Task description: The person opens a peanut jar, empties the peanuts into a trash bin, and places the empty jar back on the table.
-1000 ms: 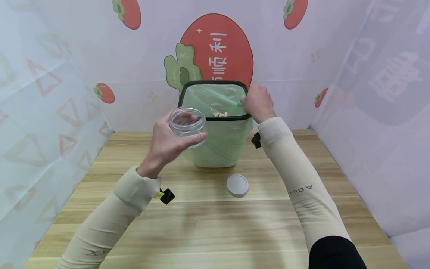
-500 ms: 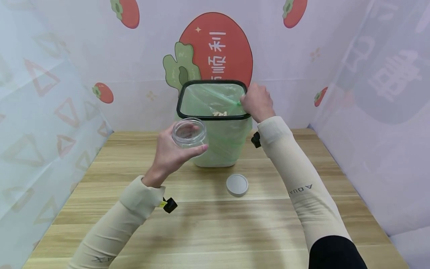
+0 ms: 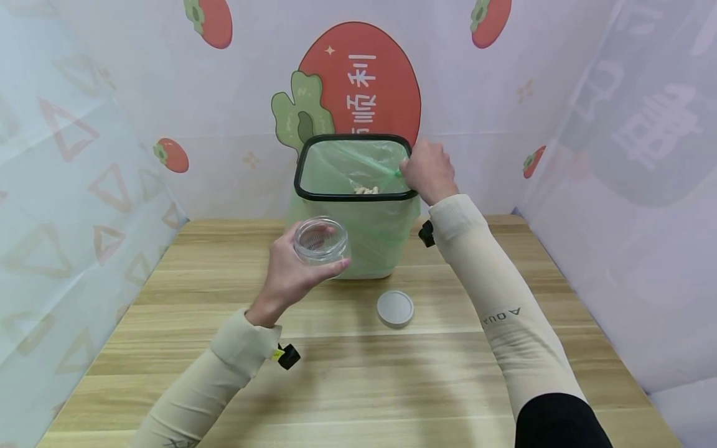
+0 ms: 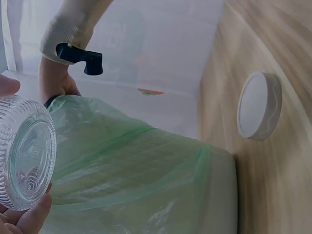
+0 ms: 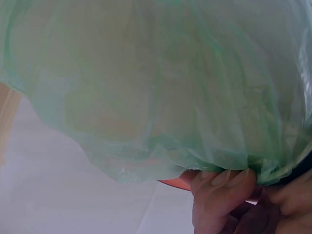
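My left hand (image 3: 288, 270) grips a clear jar (image 3: 322, 241), its lidless mouth facing up, in front of the bin's left side. The left wrist view shows the ribbed jar base (image 4: 34, 156) with fingers around it. A bin (image 3: 364, 233) with a black rim stands at the back of the table, lined with a thin green bag. Pale, crumbly pieces (image 3: 366, 190) show inside. At the bin's right rim, my right hand (image 3: 430, 173) holds on with curled fingers; in the right wrist view the fingertips (image 5: 224, 183) press the bag near the dark rim.
A round whitish lid (image 3: 395, 308) lies on the wooden table (image 3: 392, 386) in front of the bin. Printed cloth walls (image 3: 241, 174) stand behind and at both sides. A small black camera (image 3: 288, 356) is worn at my left wrist, another (image 3: 427, 234) at my right.
My left hand has come down and slightly right with the jar, from beside the bin's rim to in front of its lower part. My right hand stays at the rim.
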The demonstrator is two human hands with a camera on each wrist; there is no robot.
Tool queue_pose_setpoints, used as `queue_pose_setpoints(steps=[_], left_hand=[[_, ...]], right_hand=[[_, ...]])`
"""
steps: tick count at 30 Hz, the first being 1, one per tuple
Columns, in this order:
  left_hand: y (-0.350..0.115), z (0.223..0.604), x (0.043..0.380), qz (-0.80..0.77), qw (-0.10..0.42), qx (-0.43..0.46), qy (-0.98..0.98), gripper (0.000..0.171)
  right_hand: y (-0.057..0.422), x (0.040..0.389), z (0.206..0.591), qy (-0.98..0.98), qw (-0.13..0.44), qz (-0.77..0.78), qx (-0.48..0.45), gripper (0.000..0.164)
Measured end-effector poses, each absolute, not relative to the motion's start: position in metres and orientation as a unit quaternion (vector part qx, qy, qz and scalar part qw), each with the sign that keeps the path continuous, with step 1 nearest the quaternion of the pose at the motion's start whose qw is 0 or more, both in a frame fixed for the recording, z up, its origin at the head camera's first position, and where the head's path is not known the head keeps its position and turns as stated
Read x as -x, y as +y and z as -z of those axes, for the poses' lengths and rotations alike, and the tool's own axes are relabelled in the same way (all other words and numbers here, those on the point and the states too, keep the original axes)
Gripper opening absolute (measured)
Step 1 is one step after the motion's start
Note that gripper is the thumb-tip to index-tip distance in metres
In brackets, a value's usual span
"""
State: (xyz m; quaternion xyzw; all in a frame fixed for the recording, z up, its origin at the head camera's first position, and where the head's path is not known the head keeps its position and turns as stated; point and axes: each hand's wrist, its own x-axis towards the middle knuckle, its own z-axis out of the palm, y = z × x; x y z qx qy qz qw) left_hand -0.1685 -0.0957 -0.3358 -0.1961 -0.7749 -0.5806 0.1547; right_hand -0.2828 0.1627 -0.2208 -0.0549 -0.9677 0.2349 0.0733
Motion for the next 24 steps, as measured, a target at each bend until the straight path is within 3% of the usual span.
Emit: queue_pose_setpoints(steps=[24], left_hand=[[-0.096, 0.381, 0.167, 0.610, 0.126, 0.177, -0.762, 0.072]], right_hand=[[0.161, 0.283, 0.219, -0.971, 0.065, -0.222, 0.059, 0.024]])
